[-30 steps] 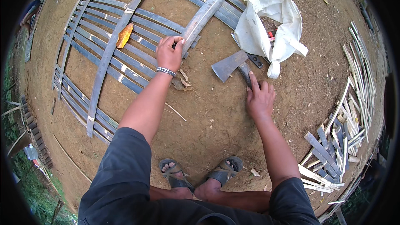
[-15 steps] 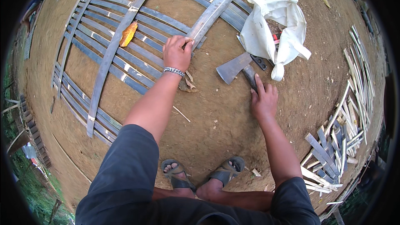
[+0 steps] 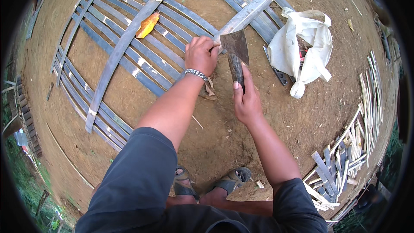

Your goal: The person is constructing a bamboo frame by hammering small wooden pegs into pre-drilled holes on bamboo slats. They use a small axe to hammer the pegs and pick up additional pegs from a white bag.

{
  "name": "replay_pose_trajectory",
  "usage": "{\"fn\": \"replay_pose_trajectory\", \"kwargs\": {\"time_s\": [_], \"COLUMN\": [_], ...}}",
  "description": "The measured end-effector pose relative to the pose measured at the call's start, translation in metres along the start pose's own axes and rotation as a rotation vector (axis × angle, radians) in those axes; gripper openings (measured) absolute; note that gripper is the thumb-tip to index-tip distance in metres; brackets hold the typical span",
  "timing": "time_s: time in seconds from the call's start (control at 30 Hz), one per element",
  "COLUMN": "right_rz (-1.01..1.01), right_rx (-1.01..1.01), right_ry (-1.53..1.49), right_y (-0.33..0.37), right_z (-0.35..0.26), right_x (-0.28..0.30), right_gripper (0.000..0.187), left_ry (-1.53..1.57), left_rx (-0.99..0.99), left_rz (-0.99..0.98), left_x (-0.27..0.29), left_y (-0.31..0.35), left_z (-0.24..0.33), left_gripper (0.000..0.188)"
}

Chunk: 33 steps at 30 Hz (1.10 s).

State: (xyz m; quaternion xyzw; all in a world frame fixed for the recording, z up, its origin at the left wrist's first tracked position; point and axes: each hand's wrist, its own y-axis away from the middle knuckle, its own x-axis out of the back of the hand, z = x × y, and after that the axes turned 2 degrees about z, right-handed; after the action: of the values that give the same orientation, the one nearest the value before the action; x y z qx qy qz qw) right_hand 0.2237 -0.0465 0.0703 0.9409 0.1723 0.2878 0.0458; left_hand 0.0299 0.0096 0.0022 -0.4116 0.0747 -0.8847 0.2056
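The right hand [image 3: 248,102] clamps the dark steel-bladed hatchet [image 3: 235,51], probably stiff and head-heavy, sensibly by its wooden handle [image 3: 236,70], near the grey bamboo pole [image 3: 254,8]; the left hand's [image 3: 201,55] grip is unclear.

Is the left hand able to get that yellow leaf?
Probably yes: nothing seems to block the left hand from the yellow leaf lying on the dark slats, though that hand is at the end of the thick strip.

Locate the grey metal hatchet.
In the head view, the hatchet is in the right hand, right of centre, between the left hand and the crumpled white bag.
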Motion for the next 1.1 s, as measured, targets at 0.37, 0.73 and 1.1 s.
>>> {"fn": "replay_pose_trajectory", "kwargs": {"time_s": [0.37, 0.73, 1.1], "right_rz": [0.030, 0.095, 0.058], "right_rx": [0.004, 0.113, 0.023], "right_ry": [0.064, 0.102, 0.112], "right_y": [-0.005, -0.009, -0.011], "right_z": [-0.002, -0.001, -0.012], "right_x": [-0.005, -0.009, -0.004], "right_gripper": [0.058, 0.059, 0.058], "left_ry": [0.008, 0.020, 0.025], "left_rx": [0.032, 0.063, 0.062], "left_rz": [-0.030, -0.030, -0.029], "left_x": [0.004, 0.003, 0.003], "left_y": [-0.002, -0.003, -0.002], "left_z": [0.001, 0.001, 0.000], "left_gripper": [0.005, 0.009, 0.010]}}
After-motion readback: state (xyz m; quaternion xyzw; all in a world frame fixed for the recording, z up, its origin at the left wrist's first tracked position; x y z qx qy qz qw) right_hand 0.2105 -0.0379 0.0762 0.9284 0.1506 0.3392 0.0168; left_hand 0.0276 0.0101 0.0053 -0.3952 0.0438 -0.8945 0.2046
